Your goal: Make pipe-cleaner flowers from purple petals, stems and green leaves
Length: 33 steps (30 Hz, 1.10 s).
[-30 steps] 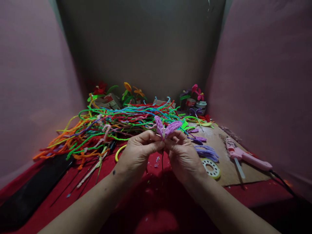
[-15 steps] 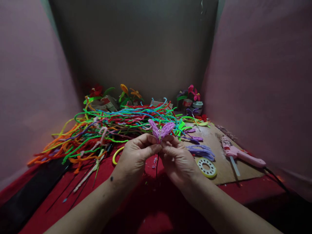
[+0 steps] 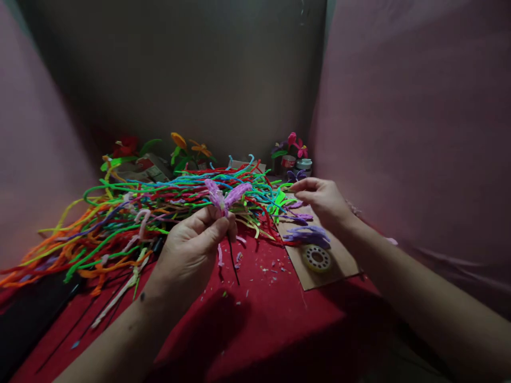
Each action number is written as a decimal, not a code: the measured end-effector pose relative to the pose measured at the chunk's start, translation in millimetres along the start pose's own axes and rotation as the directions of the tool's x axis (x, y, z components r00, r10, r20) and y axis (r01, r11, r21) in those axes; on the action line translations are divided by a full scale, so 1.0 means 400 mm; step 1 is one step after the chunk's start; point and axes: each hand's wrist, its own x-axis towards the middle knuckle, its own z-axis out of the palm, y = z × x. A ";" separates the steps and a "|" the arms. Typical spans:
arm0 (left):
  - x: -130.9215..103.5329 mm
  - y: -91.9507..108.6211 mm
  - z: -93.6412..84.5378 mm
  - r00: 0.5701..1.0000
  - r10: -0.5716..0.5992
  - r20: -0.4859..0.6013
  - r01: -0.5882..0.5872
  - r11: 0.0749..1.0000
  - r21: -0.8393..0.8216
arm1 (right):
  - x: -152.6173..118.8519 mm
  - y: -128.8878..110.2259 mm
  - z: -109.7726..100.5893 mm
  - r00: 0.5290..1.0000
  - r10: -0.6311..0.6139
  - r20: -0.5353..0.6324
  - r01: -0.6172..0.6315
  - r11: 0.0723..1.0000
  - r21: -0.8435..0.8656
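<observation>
Pinched upright between the thumb and fingers of my left hand (image 3: 197,239) is a lilac pipe-cleaner flower (image 3: 236,194) with a thin black wire stem hanging below. My right hand (image 3: 325,199) is over the far part of a cardboard sheet (image 3: 341,264), fingers stretched leftward and slightly apart, with nothing visible in them. Just below its fingertips lie bright green pipe-cleaner pieces (image 3: 282,204) and purple looped pieces (image 3: 301,217). A bundle of violet pipe cleaners (image 3: 309,234) sits closer to me on the cardboard, beside a tape roll (image 3: 317,258) with a white perforated core.
A large tangle of coloured pipe cleaners (image 3: 171,194) covers the back and left of the red cloth (image 3: 263,303). Finished flowers (image 3: 199,148) and a small jar (image 3: 304,165) stand behind it. Black wires (image 3: 66,335) lie at front left; small scraps dot the cloth.
My right hand has let go of the flower and moved right and away from me, over the cardboard. My left hand keeps the flower. The view has turned rightward; my right arm now hides the glue gun.
</observation>
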 end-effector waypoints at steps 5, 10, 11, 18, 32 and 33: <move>0.003 -0.003 -0.002 0.998 -0.038 0.051 0.040 0.998 -0.039 | 0.139 0.096 -0.072 0.966 0.158 0.206 0.050 0.663 -0.747; 0.006 -0.018 -0.009 0.994 -0.093 0.064 0.094 0.995 -0.019 | 0.141 0.138 -0.059 0.900 0.283 0.331 0.128 0.554 -0.823; 0.008 -0.021 -0.010 0.993 -0.097 0.062 0.099 0.995 -0.021 | 0.139 0.139 -0.058 0.892 0.293 0.344 0.142 0.540 -0.829; 0.021 -0.036 -0.013 0.993 -0.110 0.036 0.111 0.993 -0.028 | 0.138 0.149 -0.069 0.869 0.331 0.368 0.154 0.525 -0.837; 0.037 -0.050 -0.018 0.972 -0.234 -0.019 0.228 0.958 -0.173 | 0.143 0.121 -0.083 0.983 0.154 0.095 -0.110 0.924 -0.365; 0.038 -0.052 -0.020 0.968 -0.248 -0.023 0.240 0.953 -0.187 | 0.134 0.107 -0.078 0.987 0.138 0.077 -0.109 0.946 -0.306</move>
